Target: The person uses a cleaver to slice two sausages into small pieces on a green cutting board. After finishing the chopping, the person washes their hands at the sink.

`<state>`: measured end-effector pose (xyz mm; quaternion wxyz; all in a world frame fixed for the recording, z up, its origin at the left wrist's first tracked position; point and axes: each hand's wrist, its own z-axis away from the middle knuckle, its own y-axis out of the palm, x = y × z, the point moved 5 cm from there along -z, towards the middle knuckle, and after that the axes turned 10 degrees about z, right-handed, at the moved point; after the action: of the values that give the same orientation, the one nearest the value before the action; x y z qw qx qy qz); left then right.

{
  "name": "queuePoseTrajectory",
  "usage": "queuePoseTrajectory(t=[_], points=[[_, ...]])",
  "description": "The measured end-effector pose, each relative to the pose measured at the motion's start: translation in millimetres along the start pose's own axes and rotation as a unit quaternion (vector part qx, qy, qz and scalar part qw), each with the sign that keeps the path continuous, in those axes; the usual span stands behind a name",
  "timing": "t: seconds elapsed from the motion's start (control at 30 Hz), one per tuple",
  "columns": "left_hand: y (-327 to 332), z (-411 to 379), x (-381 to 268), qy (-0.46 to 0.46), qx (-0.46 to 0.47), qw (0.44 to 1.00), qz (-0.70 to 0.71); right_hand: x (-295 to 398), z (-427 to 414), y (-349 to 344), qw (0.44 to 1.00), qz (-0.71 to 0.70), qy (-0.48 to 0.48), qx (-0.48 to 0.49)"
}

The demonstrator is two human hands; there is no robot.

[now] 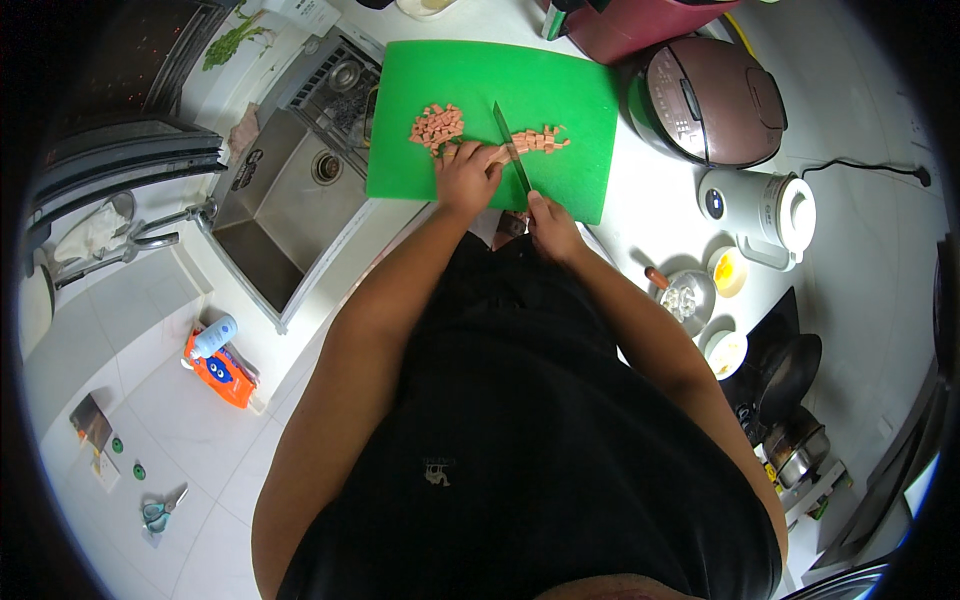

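A green cutting board [427, 75] lies on the counter before me. My right hand [553, 225] grips the handle of a kitchen knife [511, 142], whose blade rests across a row of pink sausage-like meat [536, 141], partly cut into cubes. Just left of the blade, my left hand [469, 176] presses its fingertips on the uncut end of the meat. A heap of small pink cubes [437, 125] sits on the board beyond my left fingers.
A steel sink [300, 187] adjoins the board on the left. At the right stand a rice cooker [712, 101], a white kettle-like jug [757, 210], a metal pan [697, 289] with white pieces, and small bowls [726, 354]. A dark red container [637, 26] stands behind the board.
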<state>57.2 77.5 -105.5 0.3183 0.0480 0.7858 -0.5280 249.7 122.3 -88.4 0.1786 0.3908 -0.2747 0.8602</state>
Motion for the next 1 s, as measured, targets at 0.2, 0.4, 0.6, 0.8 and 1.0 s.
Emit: queuePoseTrajectory(t=[0.2, 0.4, 0.6, 0.8, 1.0], points=[[0, -1, -1, 0.002, -0.002, 1.000, 0.020, -31, -34, 18, 0.997, -0.080, 0.012, -0.003], [-5, 13, 5, -0.009, 0.005, 1.000, 0.003, -3, 10, -1, 0.998, -0.020, 0.037, 0.039], [-6, 13, 0, 0.006, -0.012, 1.000, -0.011, -12, -15, 10, 0.998, 0.054, -0.039, -0.012], [-10, 11, 0, -0.027, -0.003, 0.999, 0.020, -21, -18, 10, 0.998, -0.054, 0.026, 0.029], [-8, 17, 6, -0.022, 0.004, 0.999, 0.035, -14, 13, 5, 0.991, -0.068, 0.064, 0.099]])
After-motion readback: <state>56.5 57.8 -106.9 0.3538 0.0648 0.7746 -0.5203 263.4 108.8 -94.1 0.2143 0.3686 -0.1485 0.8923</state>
